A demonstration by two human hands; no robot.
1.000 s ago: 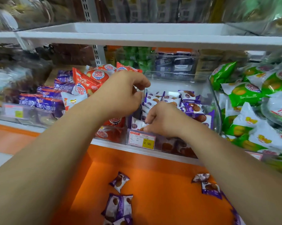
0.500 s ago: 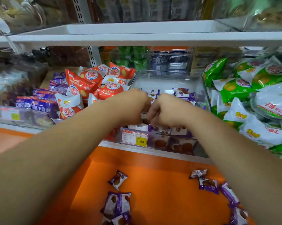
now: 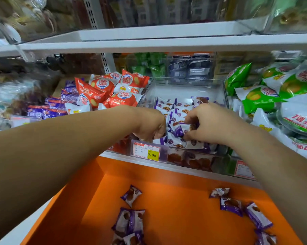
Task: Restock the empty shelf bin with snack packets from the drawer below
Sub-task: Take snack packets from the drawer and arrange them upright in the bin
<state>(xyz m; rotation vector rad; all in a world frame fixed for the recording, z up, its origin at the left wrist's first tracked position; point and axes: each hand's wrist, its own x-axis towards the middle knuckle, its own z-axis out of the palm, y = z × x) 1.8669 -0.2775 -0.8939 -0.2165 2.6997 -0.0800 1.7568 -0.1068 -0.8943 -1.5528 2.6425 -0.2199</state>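
A clear shelf bin [image 3: 186,89] holds several purple-and-white snack packets [image 3: 168,107] in its front half. Both hands reach into it from the front. My left hand [image 3: 149,125] is curled with knuckles up at the bin's front left corner, fingers pressing down among the packets; whether it grips one is hidden. My right hand [image 3: 205,123] pinches a purple snack packet [image 3: 181,129] between thumb and fingers above the pile. Below, the orange drawer [image 3: 175,206] stands open with more purple packets [image 3: 130,221] scattered on its floor.
A price tag [image 3: 146,152] reading 9.90 hangs on the bin front. Red packets [image 3: 117,89] fill the bin to the left, green and white bags [image 3: 280,96] the one to the right. A white shelf [image 3: 166,43] runs overhead.
The hands, close together half a second ago, have spread apart inside the bin. My right hand now pinches a packet, and my left has dropped toward the front left corner.
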